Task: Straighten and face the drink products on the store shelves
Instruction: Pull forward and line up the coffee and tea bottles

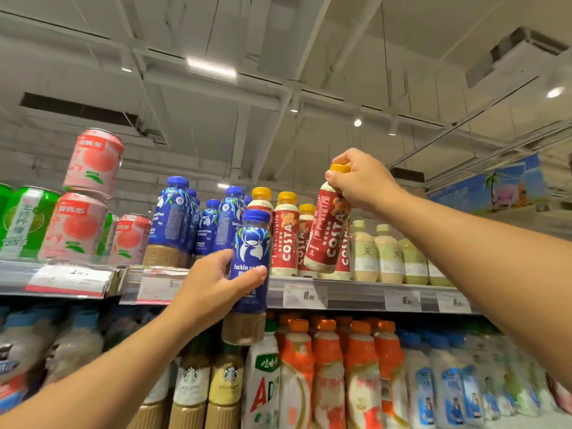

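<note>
My left hand point(213, 289) grips a blue Luckin coffee bottle point(251, 252) around its middle, held upright in front of the top shelf edge point(356, 297). My right hand point(360, 178) pinches the yellow cap of a red Costa bottle point(328, 233), which tilts with its base over the shelf front. Behind stand more blue Luckin bottles point(173, 221) and upright red Costa bottles point(286, 236).
Pink peach cans point(77, 227) are stacked at the left beside green cans point(21, 221). Pale tea bottles point(383, 252) stand right of the Costa row. The lower shelf holds Starbucks bottles point(192, 382), orange-capped bottles point(328, 376) and blue-labelled bottles point(448, 382). Price tags point(305, 295) line the shelf edge.
</note>
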`<state>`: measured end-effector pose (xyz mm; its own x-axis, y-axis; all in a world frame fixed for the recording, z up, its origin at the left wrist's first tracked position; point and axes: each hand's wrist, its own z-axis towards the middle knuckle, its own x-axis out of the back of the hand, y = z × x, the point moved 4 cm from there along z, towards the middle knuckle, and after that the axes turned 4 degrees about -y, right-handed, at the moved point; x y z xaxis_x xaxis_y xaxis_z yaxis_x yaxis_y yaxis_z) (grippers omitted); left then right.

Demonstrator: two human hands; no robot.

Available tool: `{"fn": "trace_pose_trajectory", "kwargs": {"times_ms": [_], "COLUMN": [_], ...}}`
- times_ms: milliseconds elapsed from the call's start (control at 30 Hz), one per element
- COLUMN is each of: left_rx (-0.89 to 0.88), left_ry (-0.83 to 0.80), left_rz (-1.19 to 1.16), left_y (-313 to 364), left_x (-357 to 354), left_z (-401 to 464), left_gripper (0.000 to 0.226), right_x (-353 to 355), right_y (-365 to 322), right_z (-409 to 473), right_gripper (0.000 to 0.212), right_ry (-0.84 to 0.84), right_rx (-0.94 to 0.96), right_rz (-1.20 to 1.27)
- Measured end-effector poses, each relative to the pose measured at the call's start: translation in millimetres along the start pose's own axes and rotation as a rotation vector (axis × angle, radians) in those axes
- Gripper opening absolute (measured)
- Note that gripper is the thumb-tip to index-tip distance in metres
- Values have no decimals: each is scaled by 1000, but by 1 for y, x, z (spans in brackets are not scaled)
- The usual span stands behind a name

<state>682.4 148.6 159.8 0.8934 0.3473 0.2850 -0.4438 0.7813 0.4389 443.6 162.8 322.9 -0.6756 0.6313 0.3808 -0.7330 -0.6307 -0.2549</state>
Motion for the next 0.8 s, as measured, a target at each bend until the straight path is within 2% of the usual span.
{"fn": "trace_pose_trajectory", "kwargs": {"times_ms": [167, 333, 800], "left_rx": [24, 53, 44], "left_ry": [-2, -12, -17], "left_rz": [-66, -202, -132], "left_y": [-17, -20, -19], "left_x": [-17, -17, -22], "left_z": [3, 4, 4], "left_gripper": [34, 46, 37], "right_x": [-9, -24, -81], "right_y": [24, 35, 52], "right_z": [9, 21, 60], "right_gripper": [25, 24, 32], "right_ry": [-17, -35, -175], "right_rx": [10, 10, -2], "right_rz": [-16, -60, -272]}}
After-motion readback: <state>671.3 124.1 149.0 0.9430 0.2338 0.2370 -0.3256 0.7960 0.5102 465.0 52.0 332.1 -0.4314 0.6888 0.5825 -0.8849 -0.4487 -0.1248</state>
